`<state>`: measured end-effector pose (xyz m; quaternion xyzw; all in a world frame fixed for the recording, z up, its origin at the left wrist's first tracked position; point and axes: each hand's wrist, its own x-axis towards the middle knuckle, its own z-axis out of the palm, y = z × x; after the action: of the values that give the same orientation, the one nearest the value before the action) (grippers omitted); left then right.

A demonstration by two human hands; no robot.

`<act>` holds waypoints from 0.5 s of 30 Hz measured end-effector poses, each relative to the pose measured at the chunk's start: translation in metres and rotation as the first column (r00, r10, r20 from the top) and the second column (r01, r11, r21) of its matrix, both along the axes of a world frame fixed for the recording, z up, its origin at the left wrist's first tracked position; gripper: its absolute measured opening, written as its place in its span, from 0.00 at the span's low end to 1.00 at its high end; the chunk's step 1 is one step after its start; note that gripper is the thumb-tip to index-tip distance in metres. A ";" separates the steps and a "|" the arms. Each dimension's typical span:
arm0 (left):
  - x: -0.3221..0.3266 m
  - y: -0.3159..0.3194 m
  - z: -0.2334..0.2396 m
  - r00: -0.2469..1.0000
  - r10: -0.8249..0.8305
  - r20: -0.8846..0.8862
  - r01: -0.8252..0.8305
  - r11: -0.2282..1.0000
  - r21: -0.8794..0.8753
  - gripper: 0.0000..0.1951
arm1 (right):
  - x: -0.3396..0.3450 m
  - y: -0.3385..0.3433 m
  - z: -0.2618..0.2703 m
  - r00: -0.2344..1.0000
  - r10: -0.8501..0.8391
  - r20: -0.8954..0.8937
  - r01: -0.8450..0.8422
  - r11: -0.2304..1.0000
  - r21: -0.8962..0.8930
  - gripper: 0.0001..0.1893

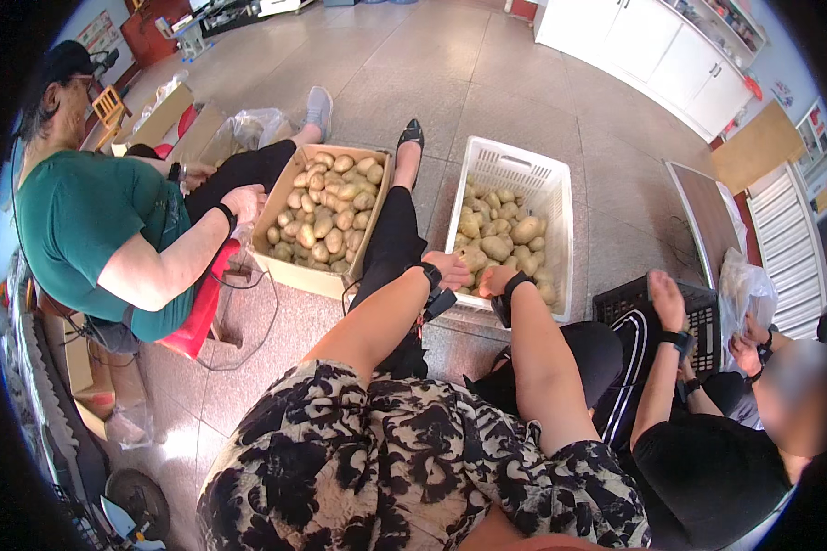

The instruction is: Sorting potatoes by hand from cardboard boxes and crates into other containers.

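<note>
My left hand (448,269) reaches over the near left corner of a white plastic crate (560,206), its fingers curled. A large potato (473,259) lies right by its fingertips; whether the hand grips it, I cannot tell. Close beside it, my right hand (497,279) is bent inward above the crate's near side, and its fingers are partly hidden by the wrist and a black wrist strap. Loose potatoes (497,246) fill the lower part of the crate. To the left, a cardboard box (296,273) is heaped with potatoes (324,206), beside my outstretched leg.
A person in a green shirt (103,227) sits left of the box. At right, people in dark clothes sit by a black crate (706,330) and a plastic bag (748,289). A broad-bladed knife (117,516) lies at lower left. White cabinets (644,48) stand beyond.
</note>
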<state>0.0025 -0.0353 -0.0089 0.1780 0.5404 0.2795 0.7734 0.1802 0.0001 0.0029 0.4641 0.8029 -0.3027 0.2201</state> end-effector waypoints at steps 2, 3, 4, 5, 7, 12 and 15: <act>-0.001 0.000 -0.004 1.000 0.010 0.021 -0.011 1.000 0.010 0.18 | 0.003 -0.002 0.000 0.993 -0.098 -0.073 0.097 0.995 -0.014 0.10; 0.000 0.000 -0.005 1.000 0.004 0.016 -0.004 1.000 0.011 0.18 | 0.003 -0.001 0.001 0.984 -0.171 -0.052 0.168 0.984 -0.051 0.10; -0.001 0.001 -0.006 1.000 0.003 0.024 -0.004 1.000 0.010 0.17 | 0.003 -0.001 0.002 0.998 0.029 -0.062 -0.023 0.995 0.101 0.11; -0.001 0.001 -0.007 0.999 0.011 0.036 -0.012 1.000 0.010 0.18 | 0.004 -0.002 0.004 0.989 -0.100 -0.110 0.105 0.993 0.049 0.12; -0.001 0.001 -0.008 0.999 0.002 0.033 -0.003 1.000 0.018 0.18 | 0.006 -0.005 0.009 0.916 -0.356 -0.183 0.355 0.934 -0.038 0.16; 0.000 0.001 -0.007 0.999 0.024 0.040 -0.024 1.000 0.020 0.22 | -0.001 -0.013 0.032 0.851 -0.432 -0.299 0.469 0.881 0.062 0.20; 0.001 0.003 0.001 1.000 0.008 -0.015 -0.008 1.000 -0.002 0.26 | -0.006 -0.017 0.046 0.822 -0.430 -0.374 0.474 0.880 0.030 0.26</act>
<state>0.0039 -0.0318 -0.0081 0.1770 0.5470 0.2807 0.7686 0.1742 -0.0173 0.0491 0.5909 0.7129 -0.3758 -0.0359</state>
